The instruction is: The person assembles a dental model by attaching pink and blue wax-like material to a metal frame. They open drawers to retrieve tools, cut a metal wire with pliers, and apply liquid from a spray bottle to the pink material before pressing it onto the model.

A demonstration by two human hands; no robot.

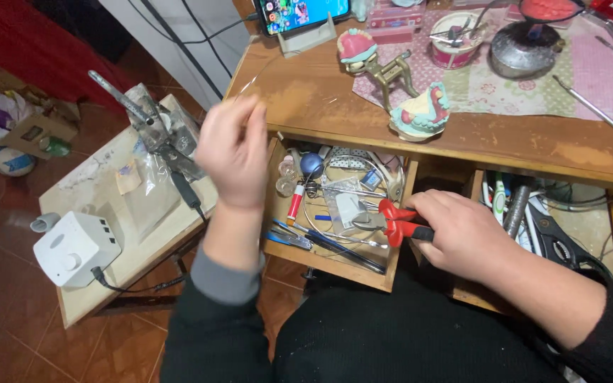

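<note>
My right hand (462, 230) grips red-handled pliers (399, 222) over an open wooden drawer (335, 266) full of small tools, wire coils and a red lighter (295, 204). My left hand (235, 149) is raised at the desk's left corner, fingers pinched on a thin, barely visible wire (257, 78) that arcs up over the desktop. On the desk above stand two pink-and-teal dental models on a metal articulator (391, 78).
A low side table (108, 213) at left carries a white box unit (74, 248), a soldering tool and plastic bags. The desk (306, 92) holds a phone on a stand (299, 14), a bowl, a burner and metal instruments. A second open drawer (555, 227) holds tools.
</note>
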